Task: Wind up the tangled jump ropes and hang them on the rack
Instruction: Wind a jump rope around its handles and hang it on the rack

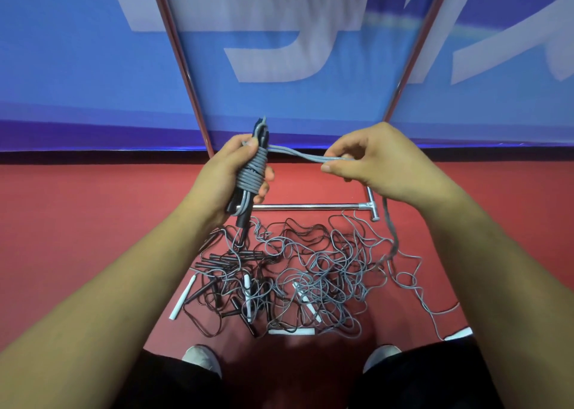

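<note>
Two bare hands are seen above a red floor [93,222]. The fingers of the left hand [230,175] are curled tight around a pair of black handles [243,216], held upright and side by side, with the thumb pressed on top of grey rope coils [254,172] wound around them. The fingers of the right hand [372,163] are pinched closed on a doubled strand of the same grey rope [298,154], which is stretched nearly level between the two hands. From under the right hand the strand is let fall to the floor, where it is joined to a tangled pile of ropes [298,275]. Grey and black cords are mixed in that pile, with black handles at its left and several white handles [183,298] scattered through it. Just beyond the pile, a chrome bar [307,207] of the rack is laid along the floor, ending in a T-shaped foot at the right. Two reddish metal posts [183,67] are seen rising from the base, spread apart toward the top of the view, in front of a blue banner [62,67] with large pale lettering. Two grey shoe tips [202,359] are visible at the lower edge, below the pile.
</note>
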`<action>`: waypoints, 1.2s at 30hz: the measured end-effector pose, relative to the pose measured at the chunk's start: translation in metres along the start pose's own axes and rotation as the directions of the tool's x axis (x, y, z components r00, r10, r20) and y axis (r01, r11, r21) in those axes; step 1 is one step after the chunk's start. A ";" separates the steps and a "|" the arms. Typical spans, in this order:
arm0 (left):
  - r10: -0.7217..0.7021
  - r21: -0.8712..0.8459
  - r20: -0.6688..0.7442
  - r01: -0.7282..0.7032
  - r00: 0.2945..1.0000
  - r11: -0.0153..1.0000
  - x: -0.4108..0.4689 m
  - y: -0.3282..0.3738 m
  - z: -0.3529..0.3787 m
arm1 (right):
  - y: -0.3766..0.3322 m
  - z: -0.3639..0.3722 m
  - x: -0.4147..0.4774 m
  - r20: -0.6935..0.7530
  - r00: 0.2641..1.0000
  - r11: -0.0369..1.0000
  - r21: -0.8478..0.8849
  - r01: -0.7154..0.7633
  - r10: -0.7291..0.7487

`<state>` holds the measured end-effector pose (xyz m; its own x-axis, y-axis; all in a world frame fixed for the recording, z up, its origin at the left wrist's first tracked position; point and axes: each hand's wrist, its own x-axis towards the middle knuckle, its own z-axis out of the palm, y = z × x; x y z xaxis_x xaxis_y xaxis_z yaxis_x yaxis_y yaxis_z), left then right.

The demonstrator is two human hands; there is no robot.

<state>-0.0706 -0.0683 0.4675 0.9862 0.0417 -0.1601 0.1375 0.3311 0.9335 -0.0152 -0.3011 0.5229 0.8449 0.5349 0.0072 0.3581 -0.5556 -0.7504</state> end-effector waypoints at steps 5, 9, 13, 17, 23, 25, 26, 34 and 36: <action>-0.059 0.293 -0.065 0.075 0.996 0.953 0.002 -0.005 0.000 | -0.013 0.006 -0.005 0.053 0.998 0.998 -0.059 0.023 -0.020; -0.090 0.590 -0.022 0.085 0.996 0.803 0.004 -0.018 -0.001 | -0.019 0.011 -0.005 0.100 0.995 0.991 -0.133 0.033 -0.020; -0.095 0.921 0.144 -0.099 0.985 0.376 0.003 -0.019 0.001 | -0.017 0.014 -0.004 0.089 0.996 0.986 -0.162 0.046 -0.032; -0.139 0.954 0.265 -0.239 0.954 0.182 -0.005 -0.015 0.014 | -0.016 0.017 -0.001 0.056 0.998 0.988 -0.147 0.048 -0.040; -0.130 0.916 0.381 -0.354 0.915 0.190 -0.013 -0.017 0.024 | -0.012 0.018 0.000 0.007 0.999 0.997 -0.072 0.035 -0.035; -0.118 0.882 0.424 -0.381 0.898 0.277 -0.015 -0.015 0.025 | -0.009 0.017 0.001 0.000 1.000 1.000 -0.020 0.024 -0.024; -0.109 0.853 0.448 -0.388 0.887 0.349 -0.016 -0.014 0.024 | -0.007 0.016 0.001 -0.006 1.000 1.000 0.013 0.012 -0.012; -0.024 0.325 0.376 -0.107 0.926 0.940 -0.022 -0.012 0.023 | 0.013 0.013 0.009 -0.018 0.989 0.943 0.306 -0.135 0.147; -0.011 0.205 0.326 -0.059 0.945 0.977 -0.020 -0.012 0.024 | 0.013 0.013 0.010 -0.002 0.987 0.934 0.325 -0.152 0.162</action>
<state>-0.0899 -0.0955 0.4672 0.9606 -0.2720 -0.0573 0.0949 0.1274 0.9873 -0.0078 -0.2947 0.5043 0.8924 0.4369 -0.1128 0.0767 -0.3934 -0.9162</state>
